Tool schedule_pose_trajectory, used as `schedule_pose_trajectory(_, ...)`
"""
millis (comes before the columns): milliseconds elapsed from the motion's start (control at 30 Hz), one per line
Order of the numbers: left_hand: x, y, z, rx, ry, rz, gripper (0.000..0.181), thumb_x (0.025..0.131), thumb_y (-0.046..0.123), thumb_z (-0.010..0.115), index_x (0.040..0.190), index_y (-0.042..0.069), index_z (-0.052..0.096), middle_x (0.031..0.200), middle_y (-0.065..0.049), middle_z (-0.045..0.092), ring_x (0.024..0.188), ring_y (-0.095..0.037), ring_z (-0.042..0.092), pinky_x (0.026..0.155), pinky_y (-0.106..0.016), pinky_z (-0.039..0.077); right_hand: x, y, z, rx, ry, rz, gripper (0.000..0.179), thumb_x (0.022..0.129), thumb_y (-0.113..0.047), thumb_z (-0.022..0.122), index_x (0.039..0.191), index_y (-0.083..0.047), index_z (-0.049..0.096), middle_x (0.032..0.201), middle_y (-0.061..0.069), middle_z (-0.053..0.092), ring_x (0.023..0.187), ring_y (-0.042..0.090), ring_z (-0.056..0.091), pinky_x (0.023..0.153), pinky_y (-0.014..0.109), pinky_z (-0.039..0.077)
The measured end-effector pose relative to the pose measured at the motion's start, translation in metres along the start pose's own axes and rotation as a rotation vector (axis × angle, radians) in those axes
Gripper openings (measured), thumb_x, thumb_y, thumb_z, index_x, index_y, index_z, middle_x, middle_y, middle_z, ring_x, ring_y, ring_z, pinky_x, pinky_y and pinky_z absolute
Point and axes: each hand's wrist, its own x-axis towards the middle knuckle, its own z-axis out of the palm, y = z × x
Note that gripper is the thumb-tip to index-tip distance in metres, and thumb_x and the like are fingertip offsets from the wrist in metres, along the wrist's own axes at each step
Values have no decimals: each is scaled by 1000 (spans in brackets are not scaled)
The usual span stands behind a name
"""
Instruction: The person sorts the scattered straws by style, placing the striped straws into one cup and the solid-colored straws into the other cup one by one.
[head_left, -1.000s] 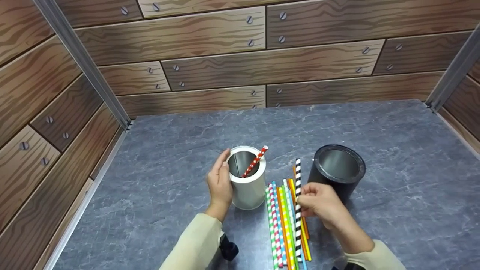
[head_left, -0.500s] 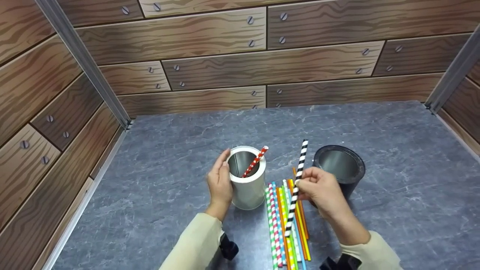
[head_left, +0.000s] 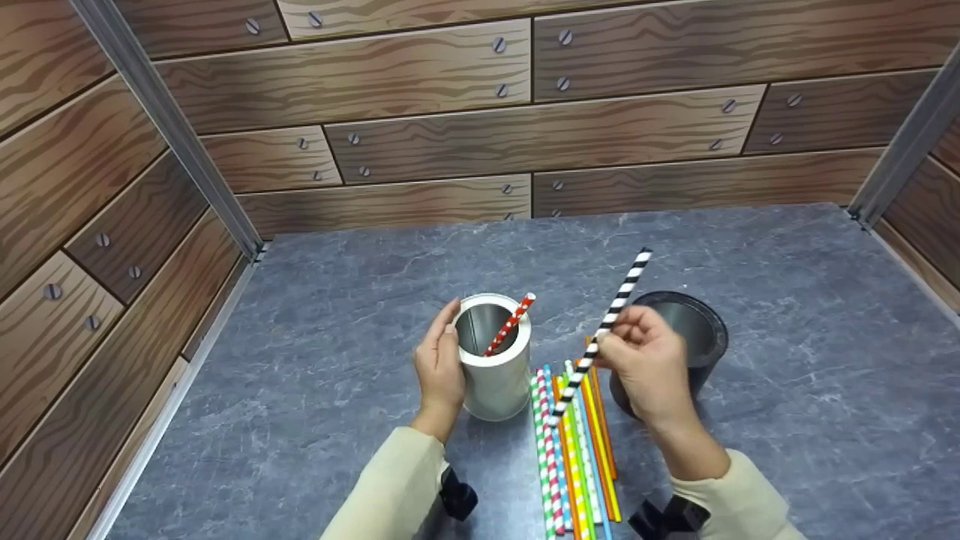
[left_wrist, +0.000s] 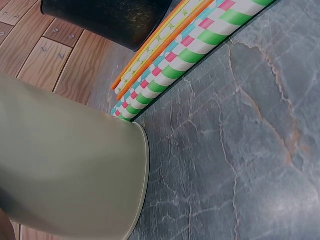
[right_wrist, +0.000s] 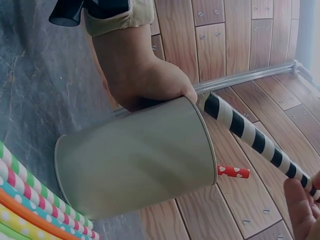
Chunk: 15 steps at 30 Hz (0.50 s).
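Note:
My left hand (head_left: 441,367) holds the side of a white can (head_left: 496,391), thumb and fingers around its left wall. A red straw with white spots (head_left: 511,324) leans inside the can and sticks out over the rim. My right hand (head_left: 646,361) pinches a black-and-white striped paper straw (head_left: 620,300) near its middle, tilted, above the other straws. In the right wrist view, the striped straw's lower end (right_wrist: 220,107) appears near the white can's rim. Below it, several colourful paper straws (head_left: 574,457) lie side by side on the table.
A black can (head_left: 709,330) stands upright behind my right hand, partly hidden by it. The grey marbled table (head_left: 337,315) is bounded by wood-patterned walls (head_left: 420,150) with metal corner posts.
My right hand has lifted the striped straw off the pile and raised it, moving away from me. The straw's lower end has swung left toward the white can. The left hand stays still.

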Motion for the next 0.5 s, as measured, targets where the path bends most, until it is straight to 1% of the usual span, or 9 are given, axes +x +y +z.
schedule_pose_trajectory(133, 0, 0, 0, -3, 10, 11, 36, 92, 1, 38, 121, -4, 57, 122, -16, 60, 117, -28, 53, 101, -38, 42, 2, 1, 4, 54, 25, -136, 20, 74, 19, 51, 83, 2, 50, 66, 3, 57, 55, 10, 58, 53, 22, 55)
schedule_pose_trajectory(267, -1, 0, 0, -10, 6, 12, 36, 92, 1, 38, 122, -5, 57, 123, -17, 59, 118, -29, 53, 101, -38, 42, 3, 4, 8, 114, 39, -268, 23, 73, 19, 52, 84, -1, 50, 67, 2, 57, 55, 8, 56, 53, 20, 55)
schedule_pose_trajectory(400, 0, 0, 0, -3, 6, 14, 36, 92, 1, 39, 122, -3, 57, 122, -16, 60, 117, -28, 53, 101, -37, 43, 4, 5, 13, 167, 52, -353, 25, 73, 19, 53, 84, -3, 50, 69, 2, 56, 56, 8, 56, 55, 21, 55)
schedule_pose_trajectory(500, 0, 0, 0, 3, 9, 19, 35, 92, 1, 39, 122, -3, 58, 122, -16, 60, 117, -28, 54, 101, -37, 43, 5, 4, 17, 179, 55, -399, 26, 74, 18, 54, 85, -4, 49, 70, 1, 56, 58, 9, 56, 55, 21, 55)
